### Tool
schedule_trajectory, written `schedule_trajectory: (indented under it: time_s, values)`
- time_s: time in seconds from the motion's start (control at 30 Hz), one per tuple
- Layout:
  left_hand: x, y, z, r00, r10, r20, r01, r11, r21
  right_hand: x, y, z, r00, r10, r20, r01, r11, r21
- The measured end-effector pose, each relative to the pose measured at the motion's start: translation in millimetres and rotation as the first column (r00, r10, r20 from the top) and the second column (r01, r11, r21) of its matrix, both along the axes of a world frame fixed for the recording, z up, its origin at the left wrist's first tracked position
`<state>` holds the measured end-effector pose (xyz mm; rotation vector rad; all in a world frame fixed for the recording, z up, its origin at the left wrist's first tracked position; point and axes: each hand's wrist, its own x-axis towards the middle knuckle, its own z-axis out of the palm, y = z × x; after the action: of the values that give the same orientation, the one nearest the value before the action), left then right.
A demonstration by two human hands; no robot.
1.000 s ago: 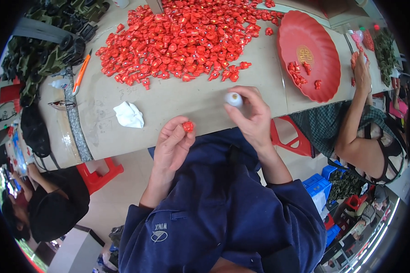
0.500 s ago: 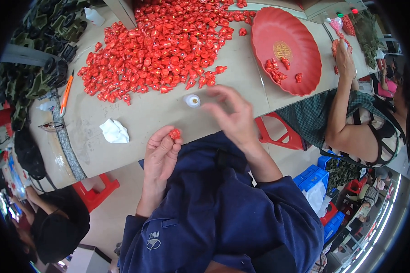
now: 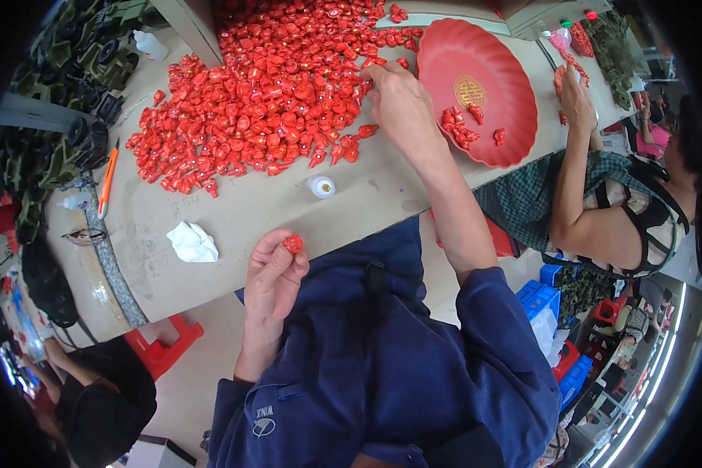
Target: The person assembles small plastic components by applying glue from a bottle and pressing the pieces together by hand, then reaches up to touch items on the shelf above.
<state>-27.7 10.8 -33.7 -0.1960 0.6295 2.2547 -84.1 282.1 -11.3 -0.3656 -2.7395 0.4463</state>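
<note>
Pinching 1 red piece (image 3: 292, 244) in the left hand (image 3: 275, 271), the red pile (image 3: 257, 109) lying ahead.
The right hand (image 3: 403, 100) is nearer, bent fingers at the pile's right edge on the desk (image 3: 249, 209); whether they grip anything, I cannot tell.

The heaped red pieces (image 3: 265, 109) look like plastic — glossy, with small highlights. The fluted red dish (image 3: 507, 93) has a smooth, duller plastic sheen; the tabletop (image 3: 382, 195) is mostly matt. The small white bottle (image 3: 320, 186) looks plastic, the crumpled white wad (image 3: 192, 242) soft and matt — cloth or paper, unclear. The navy garment (image 3: 366, 366) is matt cloth.
</note>
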Motion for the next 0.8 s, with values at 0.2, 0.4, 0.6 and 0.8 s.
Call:
schedule_trajectory:
  time_s: [0.2,0.4,0.6,0.8]
  values:
    - [-2.4,-3.4,1.7,1.0,-0.006,-0.006,0.006,1.0,0.002,12.0,-0.8,15.0,0.996,0.067,0.063,-0.065,0.997,-0.037]
    - [-1.4,-4.9,0.7,1.0,-0.01,-0.004,0.01,1.0,-0.009,0.2,5.8,18.8,1.0,0.0,0.002,0.0,0.992,0.126]
    - [-2.9,-7.7,1.9,1.0,-0.013,-0.023,0.013,1.0,-0.02,-47.8,52.5,57.6,0.913,-0.107,0.393,-0.108,0.867,0.486]
    - [-5.0,-8.8,-0.3,0.999,-0.011,-0.035,0.011,1.0,-0.008,-71.1,72.8,53.3,0.794,-0.034,0.608,-0.285,0.862,0.42]
